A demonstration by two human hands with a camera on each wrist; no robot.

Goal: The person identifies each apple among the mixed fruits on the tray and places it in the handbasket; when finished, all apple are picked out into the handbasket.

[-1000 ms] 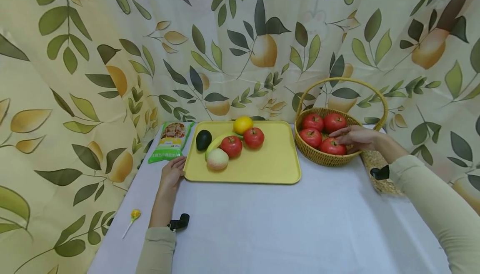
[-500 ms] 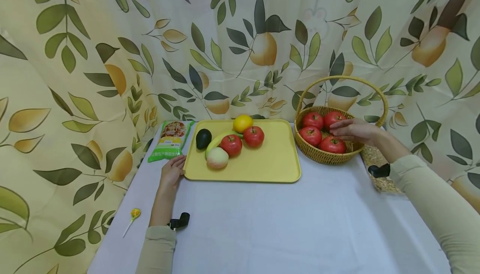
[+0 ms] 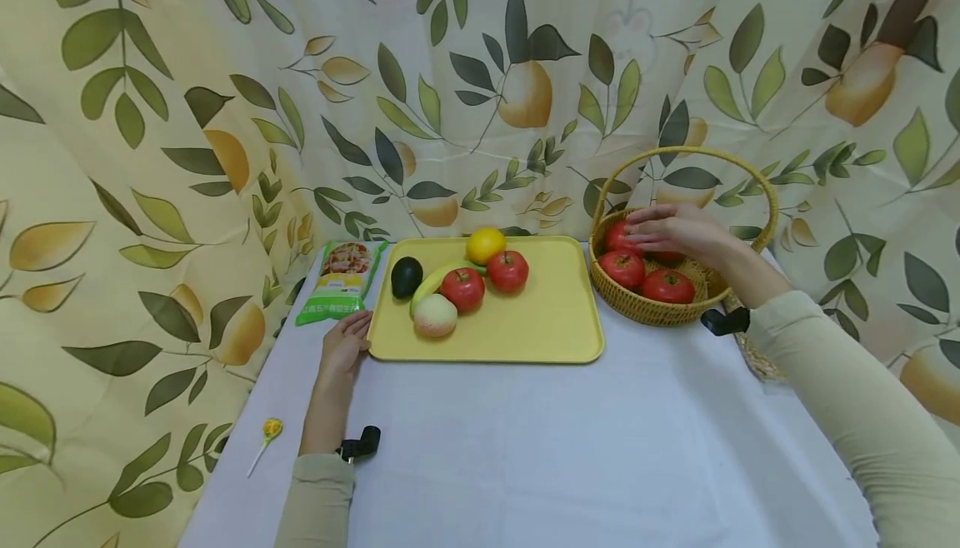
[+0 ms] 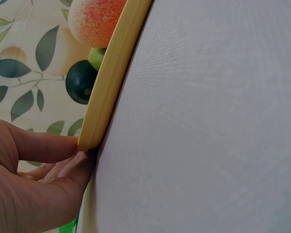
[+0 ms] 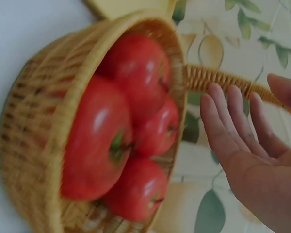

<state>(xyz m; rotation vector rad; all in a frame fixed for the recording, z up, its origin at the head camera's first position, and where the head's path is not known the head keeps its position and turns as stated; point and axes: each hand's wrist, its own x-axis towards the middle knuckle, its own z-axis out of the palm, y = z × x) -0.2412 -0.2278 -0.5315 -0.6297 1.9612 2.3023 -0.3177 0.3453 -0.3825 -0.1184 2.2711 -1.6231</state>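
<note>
At the left front corner of a yellow tray [image 3: 540,331], my left hand [image 3: 345,343] pinches the rim; the left wrist view shows the thumb against the rim [image 4: 99,111] and fingers beneath it. On the tray lie a dark avocado [image 3: 407,277], a banana [image 3: 426,288], a pale pink peach [image 3: 435,316], two red apples [image 3: 462,290] and a yellow lemon-like fruit [image 3: 486,246]. My right hand [image 3: 686,233], fingers extended and holding nothing, is over a wicker basket [image 3: 637,306] with several red apples [image 5: 99,138]. It partly hides the rear apples in the head view.
A green snack packet [image 3: 341,281] lies left of the tray. Nearer the front left is a yellow lollipop [image 3: 267,440]. The basket's tall handle [image 3: 768,198] arches up beside my right hand. A woven mat [image 3: 757,356] is partly under my right forearm. Patterned curtains back the white table.
My right hand has lifted away from the front apple and moved left and back over the basket. The apples have stayed inside. My left hand keeps its place at the tray corner.
</note>
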